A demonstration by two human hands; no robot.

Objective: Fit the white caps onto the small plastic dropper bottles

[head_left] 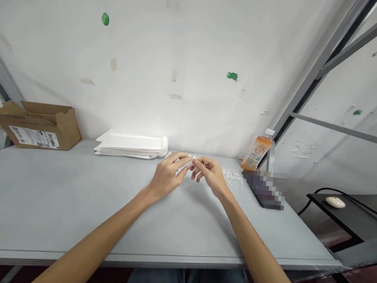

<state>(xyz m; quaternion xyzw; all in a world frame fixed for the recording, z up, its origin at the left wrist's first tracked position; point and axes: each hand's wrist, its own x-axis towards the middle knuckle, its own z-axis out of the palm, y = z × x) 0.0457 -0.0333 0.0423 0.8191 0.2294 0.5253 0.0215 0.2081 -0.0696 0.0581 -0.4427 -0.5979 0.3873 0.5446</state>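
My left hand (169,174) and my right hand (211,172) meet above the far middle of the grey table (69,201). A small white piece (194,157) shows between their fingertips, too small for me to tell its kind. Thumb and fingers of each hand are drawn together in a pinch around it. Just to the right of my right hand lies a loose heap of thin white plastic-looking strands (233,178). To the left of my left hand is a stack of flat white paper envelopes or bags (130,144).
An open cardboard box (46,128) stands at the far left. At the right are an orange drink bottle (258,150) and a dark, pixelated flat object (262,191). A white mouse (335,202) sits on a black shelf beyond the table's right edge. A white wall (201,40) rises behind.
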